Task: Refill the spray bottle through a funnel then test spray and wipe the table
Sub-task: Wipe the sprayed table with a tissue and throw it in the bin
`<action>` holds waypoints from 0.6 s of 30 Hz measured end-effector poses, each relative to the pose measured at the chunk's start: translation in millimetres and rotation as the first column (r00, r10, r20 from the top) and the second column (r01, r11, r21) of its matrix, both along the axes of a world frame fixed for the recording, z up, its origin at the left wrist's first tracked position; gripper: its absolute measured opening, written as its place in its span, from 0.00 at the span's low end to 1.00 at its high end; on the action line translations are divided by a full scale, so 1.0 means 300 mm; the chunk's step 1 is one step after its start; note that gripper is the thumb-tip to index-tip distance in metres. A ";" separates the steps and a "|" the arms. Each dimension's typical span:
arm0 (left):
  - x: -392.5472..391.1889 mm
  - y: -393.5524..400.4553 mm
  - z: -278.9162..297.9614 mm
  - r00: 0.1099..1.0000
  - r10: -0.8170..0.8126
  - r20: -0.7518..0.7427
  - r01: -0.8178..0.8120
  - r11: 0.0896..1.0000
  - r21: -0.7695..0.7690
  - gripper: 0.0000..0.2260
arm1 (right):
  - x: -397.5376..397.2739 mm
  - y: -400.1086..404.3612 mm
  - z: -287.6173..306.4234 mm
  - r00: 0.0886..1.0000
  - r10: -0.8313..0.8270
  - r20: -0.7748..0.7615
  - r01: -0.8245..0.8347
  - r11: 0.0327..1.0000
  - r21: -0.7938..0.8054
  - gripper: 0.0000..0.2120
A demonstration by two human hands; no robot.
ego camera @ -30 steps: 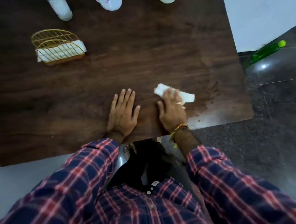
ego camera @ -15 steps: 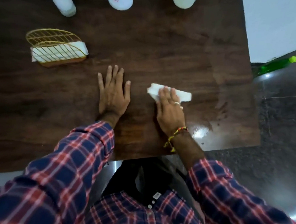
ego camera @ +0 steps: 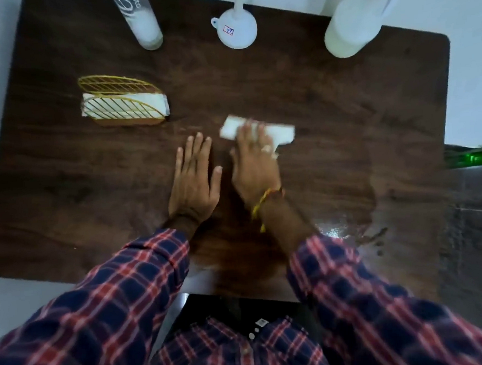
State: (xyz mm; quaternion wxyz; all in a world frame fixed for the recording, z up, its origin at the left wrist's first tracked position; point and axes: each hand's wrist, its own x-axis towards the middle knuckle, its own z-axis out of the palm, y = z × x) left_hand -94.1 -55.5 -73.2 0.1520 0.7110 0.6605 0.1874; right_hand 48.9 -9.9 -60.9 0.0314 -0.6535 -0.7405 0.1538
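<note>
My right hand presses a folded white tissue flat against the dark wooden table, fingers straight on top of it. My left hand rests flat on the table just left of it, fingers spread. At the table's far edge stand a white funnel upside down, a tall white bottle to its left and a larger white bottle to its right. Wet streaks shine on the table near the right front corner.
A gold wire napkin holder with white tissues stands at the left middle of the table. A green bottle lies on the dark floor beyond the table's right edge. White wall lies behind the table.
Both hands have slid away from me toward the table's middle, the right one pushing the tissue along. The view has tilted up, showing more of the bottles and funnel.
</note>
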 end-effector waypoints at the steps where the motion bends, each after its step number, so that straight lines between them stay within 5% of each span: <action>1: -0.002 0.000 0.003 0.999 0.004 0.033 -0.005 1.000 0.008 0.26 | -0.021 -0.111 0.009 0.996 0.092 -0.023 -0.092 0.996 -0.008 0.27; 4: -0.007 -0.004 0.007 0.998 0.000 0.066 0.001 1.000 -0.002 0.27 | 0.045 -0.259 0.020 0.993 0.116 -0.013 -0.116 0.993 -0.021 0.24; 9: -0.010 -0.002 0.012 0.998 -0.012 0.055 0.013 1.000 -0.011 0.26 | 0.102 0.054 0.006 0.977 -0.204 0.054 0.208 0.976 -0.062 0.27; 14: -0.014 -0.002 0.019 0.997 -0.039 0.068 0.039 0.999 0.004 0.27 | -0.029 -0.143 0.007 0.994 0.081 0.071 -0.077 0.996 -0.048 0.29; 18: -0.018 -0.003 0.027 0.996 -0.065 0.068 0.066 0.998 -0.014 0.27 | -0.007 -0.488 0.029 0.995 0.031 0.095 -0.026 0.998 -0.053 0.27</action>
